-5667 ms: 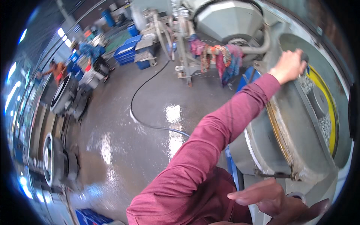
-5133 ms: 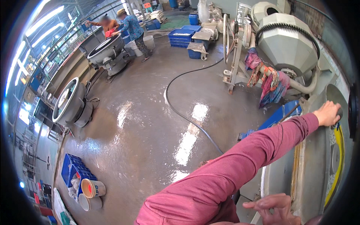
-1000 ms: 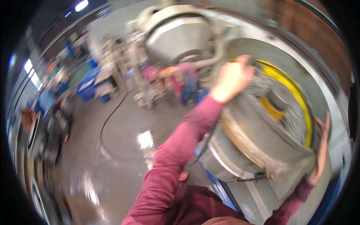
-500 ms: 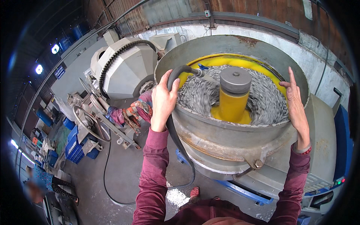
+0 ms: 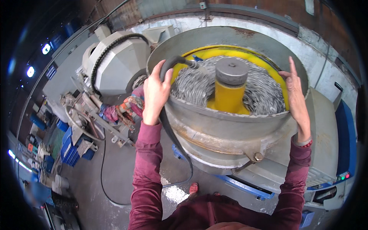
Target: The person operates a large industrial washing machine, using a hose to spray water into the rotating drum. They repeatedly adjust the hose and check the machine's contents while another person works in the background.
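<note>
A large round metal tub (image 5: 222, 122) with a yellow lining stands before me. Small grey and white pieces (image 5: 264, 88) churn inside it, blurred by motion. From its middle rises a yellow column (image 5: 229, 96) with a grey cap (image 5: 231, 71). My left hand (image 5: 156, 92) is at the tub's left rim, closed around a thick black hose (image 5: 174, 61). The hose's metal end with a blue lever (image 5: 197, 58) points into the tub over the pieces. On the right rim rests my right hand (image 5: 295, 94), fingers stretched out, holding nothing.
To the left stands a pale many-sided drum (image 5: 119, 63) with a toothed ring, beside a handwheel and bundled cloth (image 5: 128, 109). Blue crates (image 5: 71, 147) lie farther left, near another person (image 5: 50, 195). White bits (image 5: 176, 193) are scattered by my feet. The hose loops down to the floor.
The view has shifted slightly, so the tub and both hands sit farther left and higher in the picture. Both hands keep their places on the rim; the pieces keep churning.
</note>
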Action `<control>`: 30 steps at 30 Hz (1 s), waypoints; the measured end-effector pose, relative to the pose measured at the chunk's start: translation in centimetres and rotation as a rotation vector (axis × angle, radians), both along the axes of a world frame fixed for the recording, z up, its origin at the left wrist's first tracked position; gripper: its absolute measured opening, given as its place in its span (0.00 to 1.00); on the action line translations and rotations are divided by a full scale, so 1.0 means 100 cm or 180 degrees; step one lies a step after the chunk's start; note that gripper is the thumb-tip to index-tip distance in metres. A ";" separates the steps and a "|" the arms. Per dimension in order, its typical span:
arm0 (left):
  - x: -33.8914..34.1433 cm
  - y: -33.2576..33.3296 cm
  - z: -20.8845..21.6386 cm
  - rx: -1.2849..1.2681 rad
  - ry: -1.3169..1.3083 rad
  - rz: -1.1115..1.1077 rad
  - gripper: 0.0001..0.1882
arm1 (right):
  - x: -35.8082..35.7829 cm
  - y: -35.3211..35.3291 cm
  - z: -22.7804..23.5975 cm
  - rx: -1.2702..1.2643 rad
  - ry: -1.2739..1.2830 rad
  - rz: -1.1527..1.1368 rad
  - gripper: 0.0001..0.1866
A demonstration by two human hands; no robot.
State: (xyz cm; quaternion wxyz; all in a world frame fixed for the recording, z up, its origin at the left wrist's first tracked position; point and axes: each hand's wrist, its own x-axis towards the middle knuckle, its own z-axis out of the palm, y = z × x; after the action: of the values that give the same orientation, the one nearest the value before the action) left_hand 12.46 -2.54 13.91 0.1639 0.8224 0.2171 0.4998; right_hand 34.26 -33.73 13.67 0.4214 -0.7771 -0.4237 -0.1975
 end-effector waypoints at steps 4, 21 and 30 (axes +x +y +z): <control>-0.002 0.000 0.000 0.0011 0.0025 -0.0021 0.20 | -0.003 0.001 0.001 0.0021 0.0121 0.0045 0.36; -0.003 -0.002 0.000 -0.0017 0.0044 0.0053 0.21 | 0.004 -0.001 0.000 0.1466 0.0697 0.0632 0.44; -0.001 -0.003 0.000 -0.0130 0.0007 0.0068 0.21 | -0.001 -0.003 0.002 0.1336 0.0815 0.0531 0.45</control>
State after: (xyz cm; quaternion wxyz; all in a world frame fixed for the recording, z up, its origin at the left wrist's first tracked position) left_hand 12.33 -2.84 13.92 0.1751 0.8170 0.2362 0.4960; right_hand 34.21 -34.07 13.90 0.6384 -0.6537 -0.3793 -0.1458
